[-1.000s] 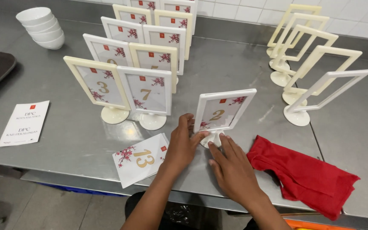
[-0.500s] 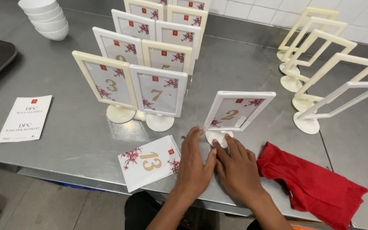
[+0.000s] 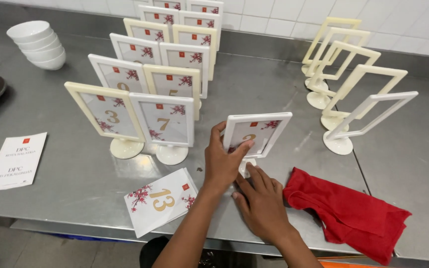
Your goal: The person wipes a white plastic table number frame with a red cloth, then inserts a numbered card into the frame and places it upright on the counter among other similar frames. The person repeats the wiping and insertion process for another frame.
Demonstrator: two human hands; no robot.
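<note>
Change: my left hand (image 3: 223, 161) has risen from the counter to the white sign frame (image 3: 257, 134).
Left hand: fingers pinch the frame's left edge.
Right hand (image 3: 261, 203): spread flat by the frame's foot.
Frame: upright on steel counter (image 3: 65, 178), beside red cloth (image 3: 353, 213).
Loose card (image 3: 161, 200): white, red blossoms, lying flat left.
Leaflet (image 3: 15, 161): white, far left.

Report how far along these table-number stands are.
Done: a block of filled stands holds number cards. In hand: the left hand grips a filled stand while the right hand steadies its base. Left: five empty frames and a loose card.
</note>
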